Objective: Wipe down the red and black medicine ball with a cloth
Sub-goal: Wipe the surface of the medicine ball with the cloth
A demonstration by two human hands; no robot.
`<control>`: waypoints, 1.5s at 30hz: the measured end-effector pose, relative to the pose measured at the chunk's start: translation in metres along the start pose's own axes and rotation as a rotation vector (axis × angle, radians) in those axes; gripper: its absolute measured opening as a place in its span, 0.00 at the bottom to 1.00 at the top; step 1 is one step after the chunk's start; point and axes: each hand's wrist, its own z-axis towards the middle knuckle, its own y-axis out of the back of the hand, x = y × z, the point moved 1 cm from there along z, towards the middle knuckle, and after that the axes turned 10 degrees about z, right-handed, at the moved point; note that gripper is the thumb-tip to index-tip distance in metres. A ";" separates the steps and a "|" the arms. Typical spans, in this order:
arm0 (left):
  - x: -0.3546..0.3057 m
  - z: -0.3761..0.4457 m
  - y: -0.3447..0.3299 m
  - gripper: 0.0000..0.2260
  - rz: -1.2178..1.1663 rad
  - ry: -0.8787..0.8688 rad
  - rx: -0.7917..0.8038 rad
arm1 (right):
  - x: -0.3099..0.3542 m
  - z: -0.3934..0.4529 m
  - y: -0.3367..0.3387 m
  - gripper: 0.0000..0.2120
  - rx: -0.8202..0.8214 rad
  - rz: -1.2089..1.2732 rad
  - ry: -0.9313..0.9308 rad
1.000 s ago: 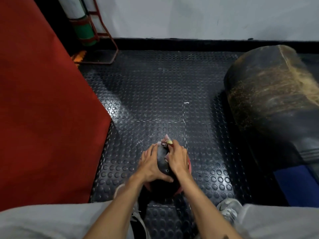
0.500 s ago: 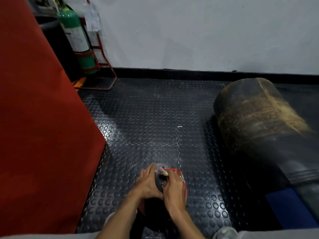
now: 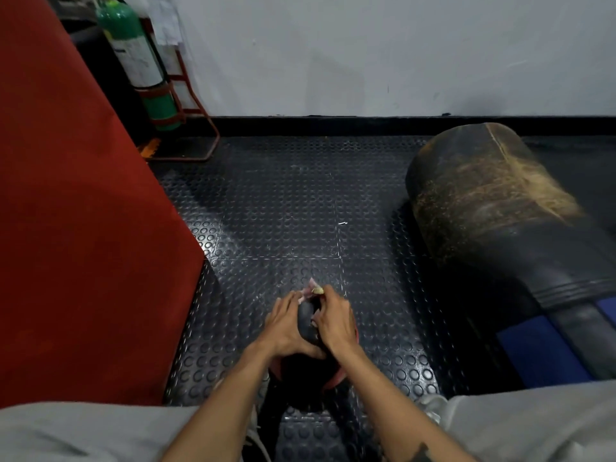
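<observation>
- The medicine ball (image 3: 308, 323) sits on the studded floor mat (image 3: 283, 211) at about 6 o'clock in the view, between the person's knees, mostly hidden under both hands; only a black panel and slivers of red rim show.
- Half a second ago the cloth (image 3: 311, 288) lay over the top face of the ball; now it pokes out at the ball's 12 o'clock edge, so the wipe has travelled to the far side.
- The right hand (image 3: 335, 320) has its fingers (image 3: 328, 295) curled on the cloth, pressing it to the ball.
- The left hand (image 3: 285, 325) lies over the ball's 9 o'clock flank, fingers wrapped to steady it, much as a second ago.
- My reading: wiping is mid-course; the near and under sides probably remain.
- The punching bag (image 3: 493, 228) lies at 3 o'clock, well apart.
</observation>
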 end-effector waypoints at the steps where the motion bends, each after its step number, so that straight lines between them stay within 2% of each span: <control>1: -0.005 -0.002 0.001 0.68 0.002 0.007 -0.014 | 0.000 0.004 0.000 0.13 -0.001 0.006 -0.034; 3: -0.012 -0.007 0.003 0.69 0.015 0.032 -0.028 | -0.004 0.004 0.002 0.13 0.025 0.010 -0.030; 7: -0.004 -0.020 -0.009 0.71 -0.046 0.208 0.006 | -0.020 -0.027 0.003 0.12 0.032 0.025 0.087; 10: 0.000 -0.024 -0.014 0.67 -0.045 0.148 0.007 | -0.026 -0.041 0.001 0.12 0.026 0.076 0.174; 13: -0.004 -0.023 -0.014 0.69 -0.053 0.149 -0.004 | -0.019 -0.004 0.009 0.10 0.086 0.074 0.060; 15: -0.004 -0.019 -0.013 0.67 -0.074 0.168 0.000 | -0.015 -0.003 0.004 0.09 0.047 0.080 0.041; 18: 0.001 -0.015 -0.006 0.54 -0.050 0.138 0.035 | -0.012 -0.036 -0.016 0.13 0.156 0.036 0.278; 19: 0.001 -0.015 -0.005 0.54 -0.048 0.132 0.032 | -0.013 -0.035 -0.017 0.16 0.187 0.014 0.339; 21: -0.003 -0.018 -0.004 0.57 -0.050 0.123 0.009 | -0.008 -0.008 -0.016 0.15 0.164 -0.057 0.249; 23: -0.008 -0.017 -0.003 0.57 -0.080 0.139 -0.014 | -0.002 0.006 -0.014 0.08 0.083 -0.084 0.119; 26: -0.001 -0.013 -0.007 0.52 -0.009 0.111 0.038 | -0.006 -0.028 -0.018 0.08 0.168 -0.063 0.299; 28: 0.002 -0.017 -0.007 0.58 0.013 0.123 0.068 | -0.012 -0.038 -0.010 0.13 0.278 -0.090 0.384; 30: -0.003 -0.022 -0.006 0.61 -0.001 0.128 0.054 | -0.005 -0.012 -0.010 0.17 0.233 -0.163 0.294; 32: -0.008 -0.022 -0.006 0.62 -0.017 0.128 0.045 | 0.006 0.002 -0.010 0.14 0.141 -0.195 0.150; 34: -0.007 -0.019 -0.005 0.58 0.002 0.117 0.053 | 0.009 -0.015 -0.015 0.13 0.142 -0.160 0.205; 36: 0.002 -0.015 -0.008 0.56 0.051 0.081 0.072 | 0.000 -0.039 -0.013 0.16 0.264 -0.136 0.333; 38: 0.002 -0.018 -0.006 0.63 0.069 0.061 0.070 | 0.000 -0.022 -0.003 0.19 0.314 -0.169 0.311; 41: -0.006 -0.018 -0.006 0.71 -0.009 0.107 0.050 | 0.009 0.012 -0.003 0.16 0.211 -0.260 0.111; 43: -0.004 -0.014 -0.006 0.65 -0.045 0.108 0.113 | 0.012 -0.008 -0.011 0.15 0.230 -0.174 0.185; 45: 0.003 -0.013 -0.005 0.61 -0.040 0.072 0.132 | 0.000 -0.024 -0.010 0.17 0.374 -0.129 0.341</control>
